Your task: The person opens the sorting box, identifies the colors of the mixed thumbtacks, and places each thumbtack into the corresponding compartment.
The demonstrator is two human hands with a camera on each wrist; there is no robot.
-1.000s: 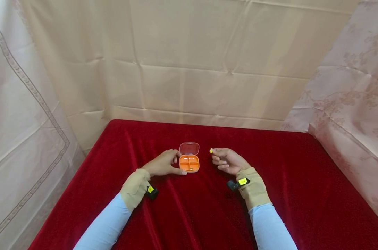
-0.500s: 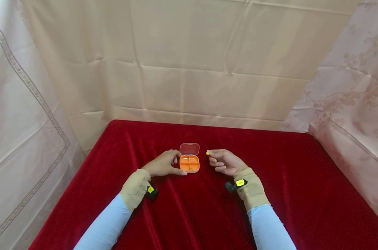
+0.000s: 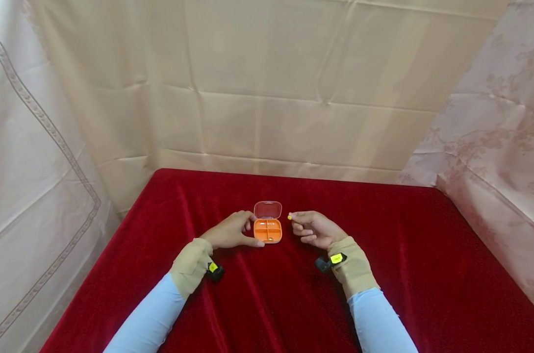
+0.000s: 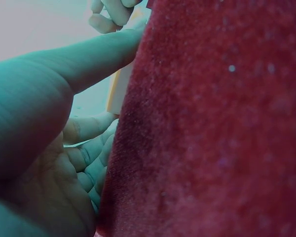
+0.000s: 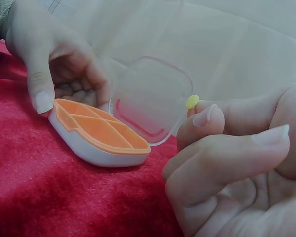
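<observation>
An orange and white pill box [image 3: 267, 230] lies on the red cloth, its clear lid [image 3: 268, 210] raised at the far side. Thin dividers split the orange inside into compartments. In the near right one sits a small yellowish piece [image 3: 270, 239], too small to identify. My left hand [image 3: 231, 231] holds the box from the left, thumb at the near corner and index finger by the hinge corner. Right of the box, my right hand [image 3: 318, 229] pinches a yellow pill [image 5: 192, 101] between thumb and index finger, above the cloth and apart from the box.
Red velvet cloth [image 3: 408, 255] covers the table, with soft folds near the front. A beige curtain [image 3: 267, 88] hangs behind the far edge, with pale patterned curtains at both sides. Each wrist carries a small black camera.
My right hand has moved left with the yellow pill, closer to the pill box. The left hand and the box have stayed in place.
</observation>
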